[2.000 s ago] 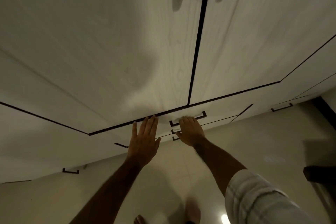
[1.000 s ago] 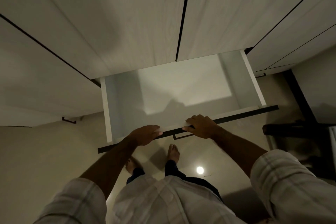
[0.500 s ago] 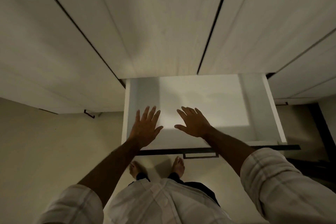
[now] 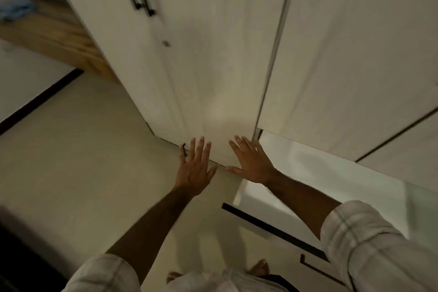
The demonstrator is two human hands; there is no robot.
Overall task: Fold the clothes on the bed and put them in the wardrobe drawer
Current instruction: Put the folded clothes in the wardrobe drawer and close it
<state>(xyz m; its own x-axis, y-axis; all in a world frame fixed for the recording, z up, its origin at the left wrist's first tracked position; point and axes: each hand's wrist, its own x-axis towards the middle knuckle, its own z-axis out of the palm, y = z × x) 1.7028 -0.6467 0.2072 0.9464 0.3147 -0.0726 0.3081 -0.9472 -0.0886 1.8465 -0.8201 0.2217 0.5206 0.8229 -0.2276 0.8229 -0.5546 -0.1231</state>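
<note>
Before wardrobe (image 4: 213, 66) | left hand (image 4: 194, 170) spread, empty | right hand (image 4: 252, 163) spread, empty | drawer (image 4: 320, 178) open

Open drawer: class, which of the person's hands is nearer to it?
Right. The right hand is spread just beside the open drawer's left corner, its wrist over the rim; the left hand is farther left, over the floor and cabinet base.

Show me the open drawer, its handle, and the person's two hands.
drawer (image 4: 331, 173), head view, bare white inside floor.
handle (image 4: 315, 268), head view, dark bar on drawer front.
left hand (image 4: 195, 168), head view, back of hand.
right hand (image 4: 252, 163), head view, back of hand.
</note>
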